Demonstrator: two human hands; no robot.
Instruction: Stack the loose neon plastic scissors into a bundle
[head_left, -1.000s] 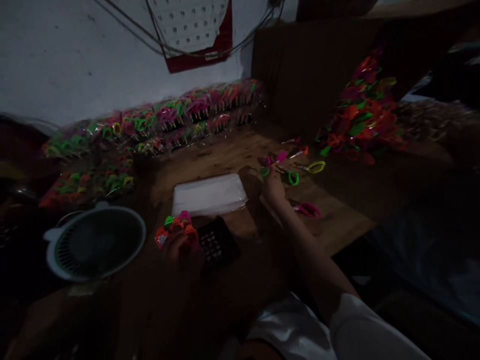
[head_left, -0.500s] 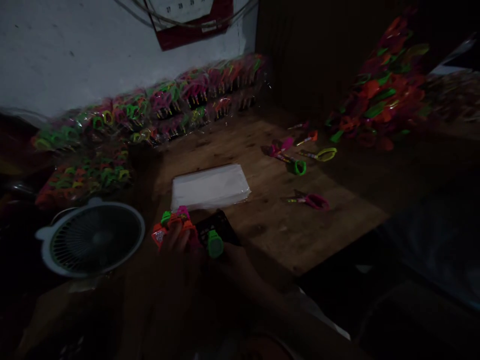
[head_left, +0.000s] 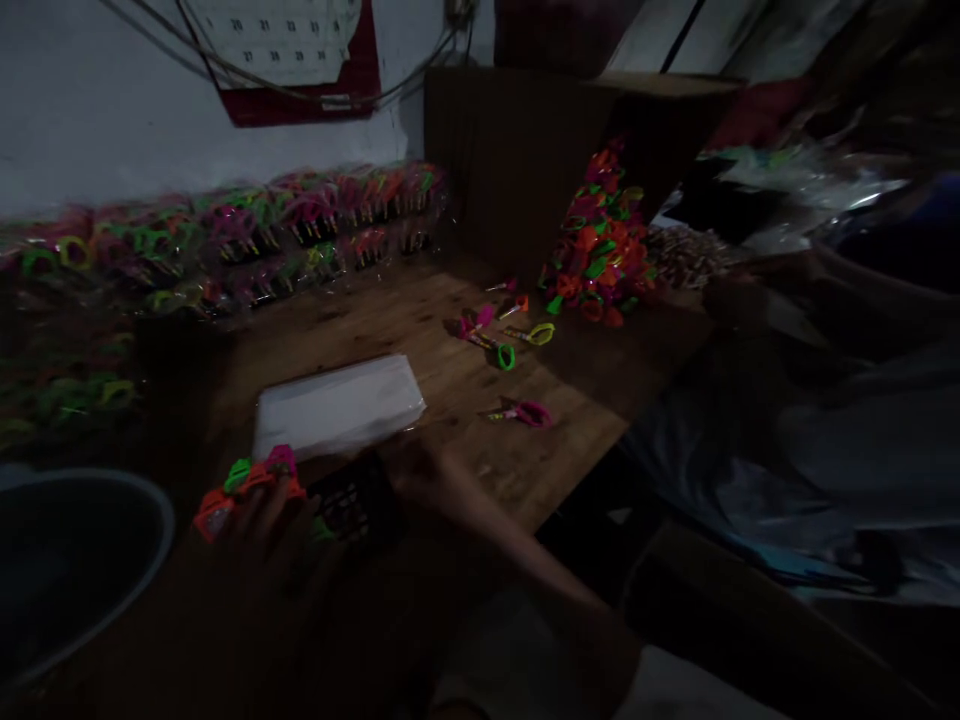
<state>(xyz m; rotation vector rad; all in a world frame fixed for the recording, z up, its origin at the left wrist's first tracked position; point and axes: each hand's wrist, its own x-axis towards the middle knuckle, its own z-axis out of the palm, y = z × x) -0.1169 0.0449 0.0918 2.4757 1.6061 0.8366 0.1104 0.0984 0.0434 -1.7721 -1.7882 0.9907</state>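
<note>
The picture is dark and smeared. My left hand (head_left: 259,530) has its fingers bent over a cluster of bright plastic toy watches (head_left: 214,515) in orange, green and pink. A green toy watch (head_left: 322,528) shows beside those fingers. Right of them lies a dark panel with rows of small light marks (head_left: 356,505); I cannot make out what it is. My right hand (head_left: 420,475) is just beyond its right edge, over the wooden table (head_left: 480,455), its fingers blurred. Close by is a stack of clear plastic bags over white (head_left: 341,405).
Loose toy pieces with coloured loops (head_left: 529,413) lie on the right. Bagged toys (head_left: 300,215) line the wall. A colourful heap (head_left: 604,250) spills by a cardboard box (head_left: 510,160). A round fan (head_left: 75,570) stands at left. Another person's clothing (head_left: 787,440) shows at right.
The view has swung to the right. My right hand has moved away from my left hand, and the green toy watch formerly at it now shows by my left fingers.
</note>
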